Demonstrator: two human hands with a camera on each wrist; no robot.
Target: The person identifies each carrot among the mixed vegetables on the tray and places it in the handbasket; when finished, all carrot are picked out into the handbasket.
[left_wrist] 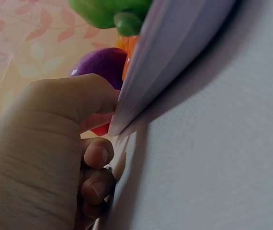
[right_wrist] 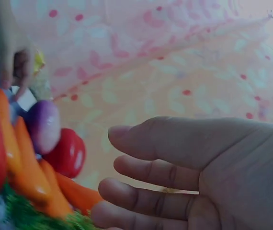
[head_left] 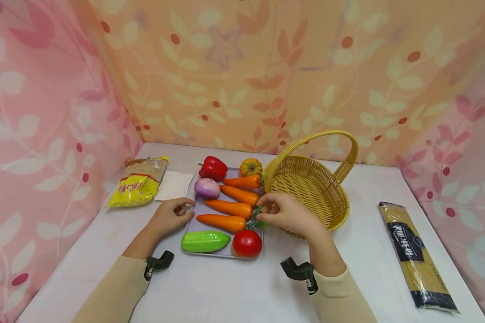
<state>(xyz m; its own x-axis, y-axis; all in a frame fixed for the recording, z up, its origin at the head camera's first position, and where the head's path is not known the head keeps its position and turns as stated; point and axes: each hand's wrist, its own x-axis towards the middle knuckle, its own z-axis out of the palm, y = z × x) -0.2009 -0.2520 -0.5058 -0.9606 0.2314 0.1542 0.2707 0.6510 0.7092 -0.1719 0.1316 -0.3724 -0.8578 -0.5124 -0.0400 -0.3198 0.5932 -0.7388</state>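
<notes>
A pale purple tray carries several carrots, a tomato, a green elongated vegetable, a purple onion, a red bell pepper and a small orange pumpkin. My left hand grips the tray's left edge. In the left wrist view its thumb lies against the rim, other fingers curled low by the cloth. My right hand hovers beside the carrot greens at the tray's right side. Its fingers are loosely bent, with nothing between them and the thumb.
A wicker basket with a tall handle stands right of the tray, behind my right hand. At the far left lie a yellow bag and a white packet. A pack of dry noodles lies far right. Patterned curtains enclose the table.
</notes>
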